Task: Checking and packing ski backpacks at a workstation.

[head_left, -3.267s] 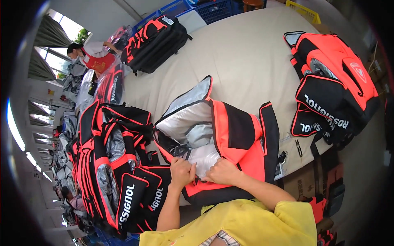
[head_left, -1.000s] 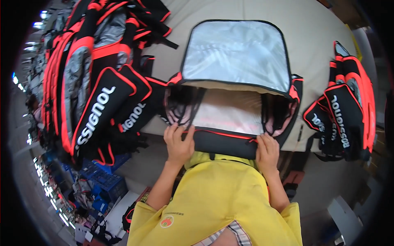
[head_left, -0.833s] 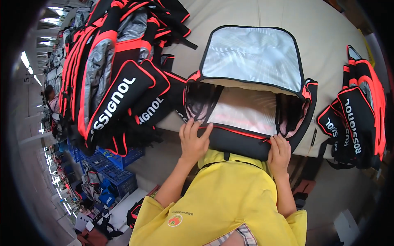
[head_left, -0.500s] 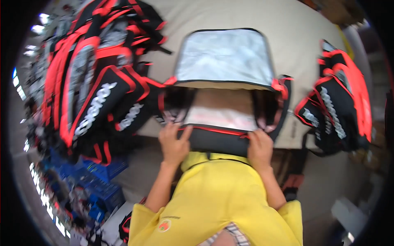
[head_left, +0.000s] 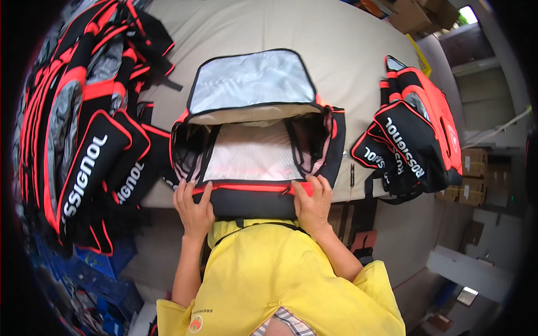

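A black and red duffel bag (head_left: pixel 246 201) lies on the table right in front of me, its mouth open upward. Its grey-lined lid (head_left: pixel 252 81) is folded back away from me, and the pale lining inside shows. At the left end of the bag's near rim, my left hand (head_left: pixel 194 213) is closed on the red-trimmed edge, thumb on the inner side. My right hand (head_left: pixel 314 206) grips the same rim at its right end, close to a black zipper pull (head_left: pixel 287 191). Parts of the fingers are hidden by the rim.
A heap of similar black, red and grey bags (head_left: pixel 92 112) fills the table's left side. A smaller stack of bags (head_left: pixel 417 131) stands at the right. A pen (head_left: pixel 352 175) lies between that stack and the open bag. Cardboard boxes (head_left: pixel 423 17) are beyond the far right corner.
The view has swung to the right, so everything sits further left in it. Both hands remain on the bag's near rim, and the lid is still folded back.
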The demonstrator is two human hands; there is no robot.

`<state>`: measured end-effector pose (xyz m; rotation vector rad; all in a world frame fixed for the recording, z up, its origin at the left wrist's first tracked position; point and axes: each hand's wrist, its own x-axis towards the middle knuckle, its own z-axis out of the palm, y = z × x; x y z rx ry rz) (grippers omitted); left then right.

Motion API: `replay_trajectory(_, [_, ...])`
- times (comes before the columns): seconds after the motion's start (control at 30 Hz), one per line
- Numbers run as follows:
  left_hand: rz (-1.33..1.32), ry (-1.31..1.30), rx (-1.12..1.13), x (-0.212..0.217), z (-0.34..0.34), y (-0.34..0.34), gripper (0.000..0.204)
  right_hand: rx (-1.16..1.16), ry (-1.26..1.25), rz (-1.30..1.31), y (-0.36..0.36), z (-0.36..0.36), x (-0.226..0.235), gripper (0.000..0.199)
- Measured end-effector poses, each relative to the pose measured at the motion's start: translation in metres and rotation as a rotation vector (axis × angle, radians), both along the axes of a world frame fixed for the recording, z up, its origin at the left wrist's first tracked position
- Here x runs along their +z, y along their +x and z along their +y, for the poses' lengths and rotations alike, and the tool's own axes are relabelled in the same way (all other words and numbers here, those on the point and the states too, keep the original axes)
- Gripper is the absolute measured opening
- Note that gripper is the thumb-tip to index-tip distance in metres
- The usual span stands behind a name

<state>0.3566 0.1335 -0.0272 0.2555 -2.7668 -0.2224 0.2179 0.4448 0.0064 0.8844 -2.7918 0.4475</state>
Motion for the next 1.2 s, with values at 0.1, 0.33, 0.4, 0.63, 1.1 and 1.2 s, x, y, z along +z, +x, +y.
replay_trajectory(0.1, [0.028,-0.036,0.013,0.004,-0.005,-0.010,0.052,0.047,-0.167,-0.044,-0.006,-0.007,0.002,0.047])
replay_trajectory(0.33, [0.276,-0.029,0.009,0.044,-0.005,-0.096,0.069,0.096,-0.185,-0.223,0.018,-0.014,-0.006,0.037])
replay_trajectory(0.4, [0.250,-0.004,-0.099,0.032,0.003,-0.111,0.067,0.072,-0.212,-0.247,0.020,-0.007,-0.015,0.034])
replay_trajectory(0.63, [-0.387,-0.038,-0.145,-0.060,0.040,-0.106,0.062,0.102,-0.250,-0.362,0.030,0.022,-0.040,0.030])
replay_trajectory(1.1, [-0.405,-0.123,-0.017,-0.053,0.059,-0.027,0.078,0.115,-0.642,-0.473,0.029,0.041,-0.093,0.016])
replay_trajectory(1.2, [-0.391,-0.111,-0.020,-0.046,0.060,-0.028,0.075,0.169,-0.641,-0.496,0.024,0.044,-0.087,0.016])
